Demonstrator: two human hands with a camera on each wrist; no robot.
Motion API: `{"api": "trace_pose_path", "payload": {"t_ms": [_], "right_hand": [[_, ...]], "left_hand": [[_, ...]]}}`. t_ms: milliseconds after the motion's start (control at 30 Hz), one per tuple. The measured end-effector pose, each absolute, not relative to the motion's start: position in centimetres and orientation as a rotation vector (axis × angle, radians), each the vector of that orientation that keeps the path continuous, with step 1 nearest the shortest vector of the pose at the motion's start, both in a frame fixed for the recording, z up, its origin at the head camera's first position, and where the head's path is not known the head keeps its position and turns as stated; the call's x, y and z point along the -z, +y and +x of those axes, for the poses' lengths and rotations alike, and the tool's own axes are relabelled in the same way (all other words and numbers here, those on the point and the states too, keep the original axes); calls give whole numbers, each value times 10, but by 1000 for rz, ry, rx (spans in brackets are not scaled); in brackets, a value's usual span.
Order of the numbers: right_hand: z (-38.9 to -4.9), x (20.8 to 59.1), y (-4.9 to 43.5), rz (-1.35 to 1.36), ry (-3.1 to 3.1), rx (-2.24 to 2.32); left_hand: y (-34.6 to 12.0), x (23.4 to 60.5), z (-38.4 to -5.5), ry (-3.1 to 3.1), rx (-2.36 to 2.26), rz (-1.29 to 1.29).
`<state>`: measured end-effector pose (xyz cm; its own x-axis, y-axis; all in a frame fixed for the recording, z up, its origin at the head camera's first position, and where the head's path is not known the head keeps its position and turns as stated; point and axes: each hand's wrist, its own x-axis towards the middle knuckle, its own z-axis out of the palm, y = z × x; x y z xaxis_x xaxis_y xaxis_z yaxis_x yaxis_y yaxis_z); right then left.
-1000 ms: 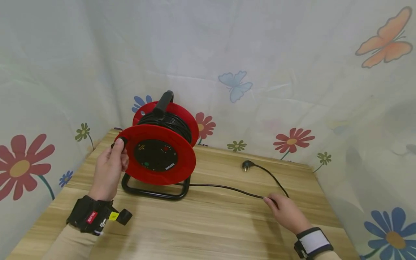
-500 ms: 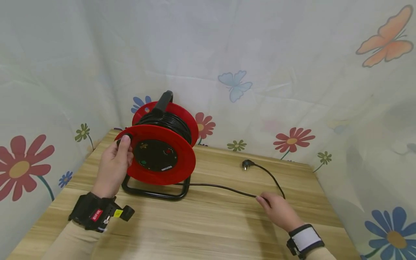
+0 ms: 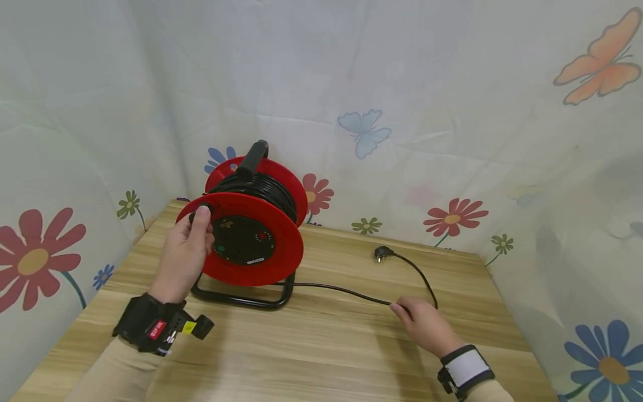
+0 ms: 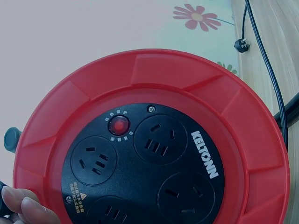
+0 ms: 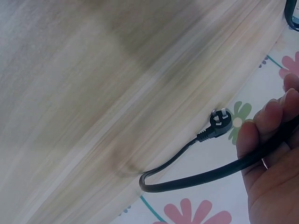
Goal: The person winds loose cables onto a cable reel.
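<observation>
A red cable reel (image 3: pixel 251 273) with black cable wound on its drum stands at the left of the table. My left hand (image 3: pixel 186 251) grips the black crank knob (image 3: pixel 205 207) near the upper left of the reel's front disc. Sockets and a red button (image 4: pixel 119 125) show on the black centre panel (image 4: pixel 140 177) in the left wrist view. From the reel's base a black cable (image 3: pixel 341 288) runs right to my right hand (image 3: pixel 427 326), which holds it between thumb and curled fingers. Beyond that hand the cable bends back to a plug (image 3: pixel 383 253) with metal pins.
The reel rests on a black tubular stand (image 3: pixel 241 302), with a black carrying handle (image 3: pixel 253 159) on top. Under everything is a wood-grain table (image 3: pixel 311 357). A pale curtain (image 3: pixel 301 67) printed with flowers and butterflies hangs close behind and along both sides.
My left hand has moved right and slightly up with the knob, and the front disc has turned clockwise. My right hand has shifted left towards the reel, holding the cable. The plug stays about where it was.
</observation>
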<state>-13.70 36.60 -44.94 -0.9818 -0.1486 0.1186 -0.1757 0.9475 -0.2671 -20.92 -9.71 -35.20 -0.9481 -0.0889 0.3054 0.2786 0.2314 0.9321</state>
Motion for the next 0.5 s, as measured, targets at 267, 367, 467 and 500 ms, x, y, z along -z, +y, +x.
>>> {"api": "trace_pose_path", "payload": {"t_ms": [267, 367, 467, 500], "right_hand": [[-138, 449, 361, 275, -2996, -428], [-138, 448, 359, 268, -3001, -425], [-137, 448, 357, 270, -2997, -412], [-137, 448, 357, 271, -2995, -411]], "left_hand": [[-92, 345, -207, -2224, 1752, -226], [-90, 343, -206, -2230, 1735, -236], [-89, 342, -206, -2245, 1713, -255], [-88, 342, -206, -2250, 1706, -262]]}}
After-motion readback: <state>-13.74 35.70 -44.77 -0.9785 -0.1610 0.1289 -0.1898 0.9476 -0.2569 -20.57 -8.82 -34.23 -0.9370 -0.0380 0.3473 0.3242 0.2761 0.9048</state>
